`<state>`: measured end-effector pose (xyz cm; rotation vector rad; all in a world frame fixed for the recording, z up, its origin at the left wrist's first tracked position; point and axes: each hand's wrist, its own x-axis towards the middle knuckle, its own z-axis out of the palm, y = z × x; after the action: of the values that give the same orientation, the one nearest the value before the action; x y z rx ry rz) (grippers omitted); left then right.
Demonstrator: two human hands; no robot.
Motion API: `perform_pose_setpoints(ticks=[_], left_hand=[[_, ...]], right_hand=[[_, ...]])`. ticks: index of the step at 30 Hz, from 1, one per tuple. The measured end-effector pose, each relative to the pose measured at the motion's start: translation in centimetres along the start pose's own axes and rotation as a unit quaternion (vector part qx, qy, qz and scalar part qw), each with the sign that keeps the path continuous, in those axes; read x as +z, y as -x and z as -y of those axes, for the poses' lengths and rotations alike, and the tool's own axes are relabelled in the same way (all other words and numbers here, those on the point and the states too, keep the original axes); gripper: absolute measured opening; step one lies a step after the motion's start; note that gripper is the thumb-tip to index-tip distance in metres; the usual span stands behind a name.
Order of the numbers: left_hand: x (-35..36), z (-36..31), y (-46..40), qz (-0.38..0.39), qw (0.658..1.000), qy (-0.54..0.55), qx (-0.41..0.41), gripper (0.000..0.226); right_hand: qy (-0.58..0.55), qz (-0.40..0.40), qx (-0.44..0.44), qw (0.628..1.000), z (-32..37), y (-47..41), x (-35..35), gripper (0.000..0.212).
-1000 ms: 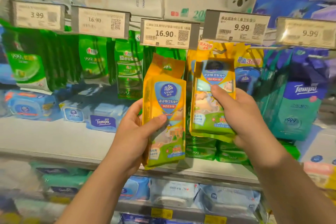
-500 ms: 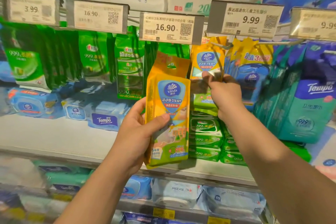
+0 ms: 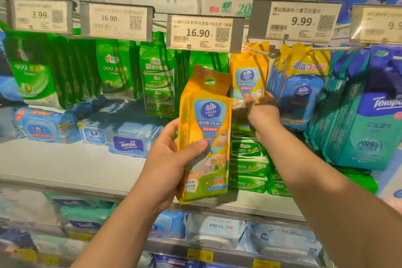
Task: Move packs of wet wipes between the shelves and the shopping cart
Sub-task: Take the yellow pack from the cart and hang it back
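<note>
My left hand (image 3: pixel 171 159) grips a yellow and green Vinda wet wipes pack (image 3: pixel 204 135) upright in front of the shelf, thumb across its front. A second yellow Vinda pack (image 3: pixel 248 72) hangs on a metal peg (image 3: pixel 261 52) under the 9.99 price tag (image 3: pixel 293 20). My right hand (image 3: pixel 262 111) reaches up to that pack and pinches its lower edge, the fingers partly hidden behind it.
Green wipes packs (image 3: pixel 113 69) hang to the left, blue Vinda packs (image 3: pixel 302 91) and teal Tempo packs (image 3: pixel 365 128) to the right. Flat packs (image 3: pixel 248 165) lie stacked on the white shelf (image 3: pixel 65 163). More packs fill the lower shelf (image 3: pixel 213 233).
My right hand carried the second yellow pack up from in front of the shelf onto the peg, where it hangs. My left hand kept its pack nearly still.
</note>
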<state>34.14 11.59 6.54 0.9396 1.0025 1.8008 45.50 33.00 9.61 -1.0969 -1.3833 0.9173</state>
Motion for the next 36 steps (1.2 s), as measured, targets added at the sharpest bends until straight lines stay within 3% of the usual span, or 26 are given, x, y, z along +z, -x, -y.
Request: perform_pose_setpoints(ticks=[8,13,16,21,23,26,31,36], left_hand=[[0.2,0.0,0.4,0.01,1.0,0.003,-0.004,0.057],[0.8,0.0,0.0,0.025,1.0,0.003,-0.001,0.057],[1.1,0.2,-0.2,0.032,0.999,0.003,-0.002,0.058],[1.8,1.1,-0.2,0.046,0.999,0.02,-0.01,0.055],[2.1,1.4,-0.2,0.048,0.998,0.027,-0.017,0.054],[2.8,1.7,-0.2,0.046,0.998,0.04,-0.024,0.053],[3.8,2.1,-0.1,0.07,0.996,0.044,-0.025,0.053],[4.1,2.5,-0.5,0.106,0.994,-0.028,0.001,0.059]], right_hand=[[-0.024,-0.002,0.095,0.995,-0.2,1.1,-0.4,0.027],[-0.1,-0.013,0.076,0.992,-0.1,4.1,-1.4,0.006],[-0.156,-0.018,0.05,0.986,0.4,6.6,-2.5,0.02],[-0.234,0.022,0.071,0.969,0.2,11.1,-4.9,0.02],[-0.219,0.048,0.077,0.972,-0.7,12.9,-5.4,0.017],[-0.165,0.094,0.071,0.979,-1.8,15.0,-5.7,0.035],[-0.116,0.174,0.095,0.973,-2.1,16.4,-6.3,0.037],[-0.059,0.101,0.02,0.993,-1.3,16.8,-7.0,0.034]])
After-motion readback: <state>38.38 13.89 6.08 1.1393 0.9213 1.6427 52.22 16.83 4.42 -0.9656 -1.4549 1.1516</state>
